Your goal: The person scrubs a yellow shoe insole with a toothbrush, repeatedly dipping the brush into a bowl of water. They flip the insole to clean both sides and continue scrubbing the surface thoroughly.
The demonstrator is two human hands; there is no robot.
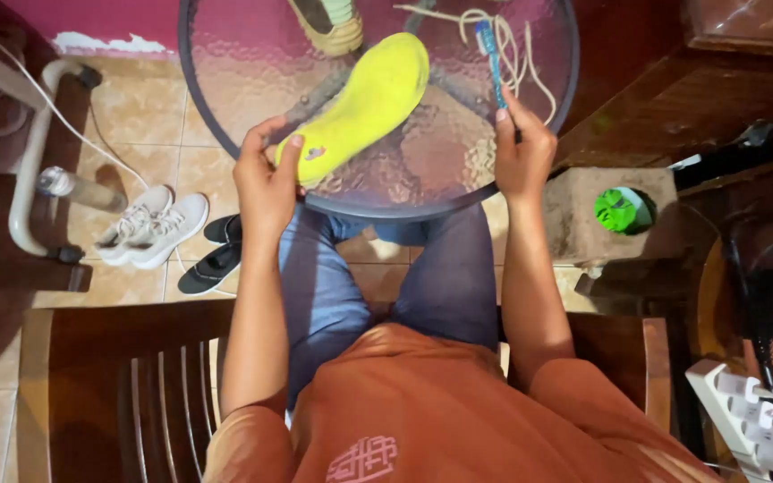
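Item: yellow insole (pixel 364 103), lying flat on the round glass table (pixel 252 63), toe end pointing up and to the right, heel end at the near rim. We hold that heel end with our left hand (pixel 266 183), thumb and fingers pinched on the edge.

Item: blue toothbrush (pixel 492 49), held upright in our right hand (pixel 522 152), the fist closed around its handle, the head standing just over the cream shoelaces (pixel 512 45) that lie loose on the glass. The two hands sit well apart, one at each side of the near rim.

Item: shoe (pixel 328 22), olive and tan, at the far edge of the table, just beyond the insole tip.

Floor, left: white sneakers (pixel 149 225), then a pair of black shoes (pixel 216 255) beside them. Right: a green object (pixel 619 210) on a stone block. We cannot tell what it is.
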